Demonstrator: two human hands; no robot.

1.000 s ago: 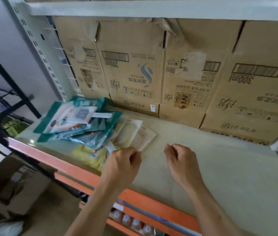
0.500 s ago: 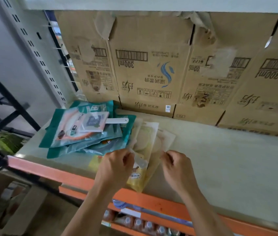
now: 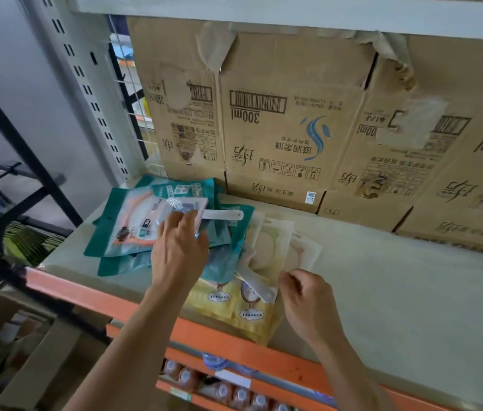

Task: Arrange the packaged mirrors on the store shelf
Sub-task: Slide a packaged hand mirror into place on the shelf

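Shelf point(image 3: 397, 292): beige board with an orange rail point(image 3: 293, 370) along the near edge, right half bare.

Cartons point(image 3: 278, 137): brown, printed upside down, standing in a row along the far side of the shelf, side by side, torn tape at the top flaps.

Post point(image 3: 86, 93): pale, slotted, upright at far left, just beside the leftmost carton. Black rack point(image 3: 18, 143) further left, apart from the shelf.

Teal packs point(image 3: 121, 232): loose, overlapping pile of packaged mirrors lying flat on the left end of the shelf, just near of the cartons.

Yellow packs point(image 3: 249, 315): second group of packaged mirrors, flat, right of the teal pile and partly under it, near ends overhanging the rail.

Left hand point(image 3: 179, 250): reaching far-left over the teal pile, palm down, fingers fairly straight and spread narrow, tips laid on the top pack; nothing gripped as far as visible.

Right hand point(image 3: 305, 295): curled, thumb and forefinger pinching the right edge of the uppermost yellow pack, at the right border of that group, well apart from the left hand.

Top pack point(image 3: 187, 207): clear sleeve with a pink mirror, white handle point(image 3: 222, 215) pointing right, crowning the teal pile, directly under the left fingertips.

Bottles point(image 3: 240, 394): capped, in a row on the lower level beneath the rail.
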